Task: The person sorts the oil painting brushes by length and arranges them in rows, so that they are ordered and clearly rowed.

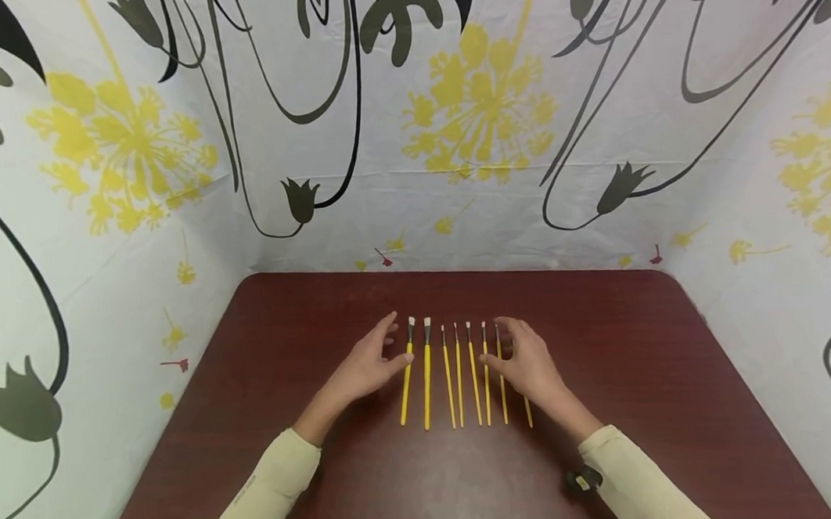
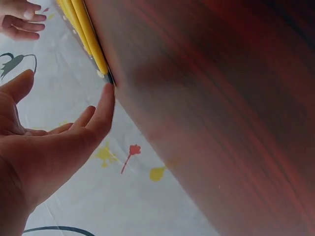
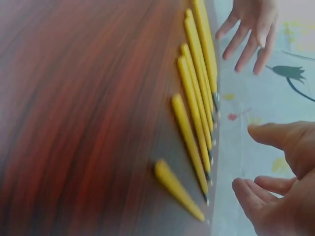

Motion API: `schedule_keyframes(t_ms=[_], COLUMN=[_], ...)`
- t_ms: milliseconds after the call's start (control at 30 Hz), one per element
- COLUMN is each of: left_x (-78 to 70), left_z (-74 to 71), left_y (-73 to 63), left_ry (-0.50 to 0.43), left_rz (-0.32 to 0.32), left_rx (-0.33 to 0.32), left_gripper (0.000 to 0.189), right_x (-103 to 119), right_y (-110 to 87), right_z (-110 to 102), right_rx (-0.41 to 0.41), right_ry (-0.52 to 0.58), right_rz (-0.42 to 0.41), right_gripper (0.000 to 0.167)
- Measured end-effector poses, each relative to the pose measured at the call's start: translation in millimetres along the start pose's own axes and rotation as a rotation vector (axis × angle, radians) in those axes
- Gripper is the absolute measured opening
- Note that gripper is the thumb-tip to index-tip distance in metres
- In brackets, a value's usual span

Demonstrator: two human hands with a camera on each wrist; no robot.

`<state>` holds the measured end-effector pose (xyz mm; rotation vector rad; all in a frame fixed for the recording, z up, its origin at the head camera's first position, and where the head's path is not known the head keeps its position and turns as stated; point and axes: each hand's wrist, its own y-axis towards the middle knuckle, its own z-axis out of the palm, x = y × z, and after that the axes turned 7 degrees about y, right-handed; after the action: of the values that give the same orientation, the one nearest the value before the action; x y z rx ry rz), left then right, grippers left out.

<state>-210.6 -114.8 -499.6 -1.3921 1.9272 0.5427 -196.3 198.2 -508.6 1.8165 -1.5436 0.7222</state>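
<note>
Several paintbrushes [image 1: 427,384] with yellow handles and pale bristle tips lie side by side in a row on the dark red table, bristles pointing to the far edge. My left hand [image 1: 366,368] is at the row's left end, fingers spread and thumb overlapping the leftmost brush [image 1: 404,397] in the head view. My right hand [image 1: 530,363] hovers around the right end, thumb and fingers apart, partly covering the rightmost brush [image 3: 177,191]. That brush lies tilted and a little apart from the others in the right wrist view. Neither hand grips anything.
The reddish-brown table [image 1: 305,304] has rounded far corners. White cloth [image 1: 353,153] with yellow and dark flower prints surrounds it at the back and sides. A dark wrist device [image 1: 584,479] is at the right sleeve [image 1: 638,475].
</note>
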Motion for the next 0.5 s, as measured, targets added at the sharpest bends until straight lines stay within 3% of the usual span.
schedule_keyframes(t_ms=[233, 500], left_x=[1.1, 8.9], left_z=[3.7, 9.6], left_y=[4.1, 7.4], left_ry=[-0.186, -0.389], left_rz=[-0.114, -0.212], left_rx=[-0.006, -0.038], left_gripper=[0.078, 0.062], right_x=[15.6, 21.3], right_y=[5.7, 9.3], right_z=[18.2, 35.2], right_rx=[0.029, 0.067], right_ry=[0.332, 0.614], right_rz=[0.133, 0.301], right_gripper=[0.052, 0.042])
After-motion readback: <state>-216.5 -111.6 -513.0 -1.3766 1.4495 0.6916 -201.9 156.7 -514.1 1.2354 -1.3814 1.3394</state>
